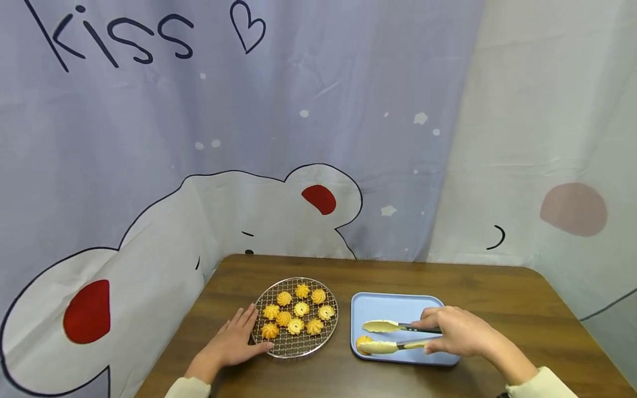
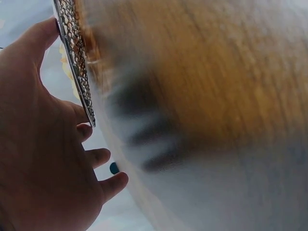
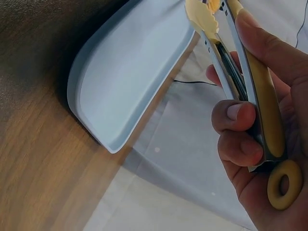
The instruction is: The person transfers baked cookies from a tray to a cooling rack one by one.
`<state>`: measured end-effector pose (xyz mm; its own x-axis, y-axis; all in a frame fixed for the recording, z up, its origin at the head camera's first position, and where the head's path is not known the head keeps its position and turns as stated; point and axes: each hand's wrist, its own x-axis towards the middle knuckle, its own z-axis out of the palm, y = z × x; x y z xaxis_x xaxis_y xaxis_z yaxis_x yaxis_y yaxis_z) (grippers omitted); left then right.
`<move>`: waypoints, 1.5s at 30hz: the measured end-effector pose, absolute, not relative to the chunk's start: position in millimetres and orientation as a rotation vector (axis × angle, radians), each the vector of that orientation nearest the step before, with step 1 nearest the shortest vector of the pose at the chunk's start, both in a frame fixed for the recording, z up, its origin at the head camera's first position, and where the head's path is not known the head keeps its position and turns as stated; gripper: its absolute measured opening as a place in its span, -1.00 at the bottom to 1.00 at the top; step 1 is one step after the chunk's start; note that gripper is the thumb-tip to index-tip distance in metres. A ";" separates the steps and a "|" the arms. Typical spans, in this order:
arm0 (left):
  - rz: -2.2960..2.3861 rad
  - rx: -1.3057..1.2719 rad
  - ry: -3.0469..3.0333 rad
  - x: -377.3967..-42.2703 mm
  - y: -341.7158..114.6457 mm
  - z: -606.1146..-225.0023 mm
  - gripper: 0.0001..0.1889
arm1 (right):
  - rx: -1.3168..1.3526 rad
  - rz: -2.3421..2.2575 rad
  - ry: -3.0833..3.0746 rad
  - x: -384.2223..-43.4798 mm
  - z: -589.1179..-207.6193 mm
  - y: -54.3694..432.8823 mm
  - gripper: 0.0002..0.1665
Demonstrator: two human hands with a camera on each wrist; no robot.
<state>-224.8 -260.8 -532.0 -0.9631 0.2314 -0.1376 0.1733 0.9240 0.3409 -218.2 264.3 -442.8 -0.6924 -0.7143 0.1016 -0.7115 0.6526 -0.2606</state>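
A round wire cooling rack (image 1: 293,350) lies on the table, bearing several piped golden cookies (image 1: 314,326). My left hand (image 1: 235,339) rests at its left side, fingers spread, thumb and index fingertip at the rim; the left wrist view shows the thumb (image 2: 44,34) against the rack's edge (image 2: 79,82). In my right hand (image 1: 460,330) are yellow-tipped tongs (image 1: 382,347), their arms spread apart over a light blue tray (image 1: 398,301). A single cookie (image 1: 364,340) shows at the tray's left end, partly hidden by the lower tong tip. The right wrist view shows fingers wrapped around the tongs (image 3: 264,96).
The brown wooden table (image 1: 378,271) reaches back to a printed curtain (image 1: 388,166). A strip of tabletop lies between rack and tray. A thin dark cable (image 1: 609,304) runs off at the right.
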 end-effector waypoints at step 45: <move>0.499 0.273 2.878 -225.6 -261.4 -533.7 0.14 | -1.332 -0.443 2.898 -211.6 -453.6 259.8 -0.47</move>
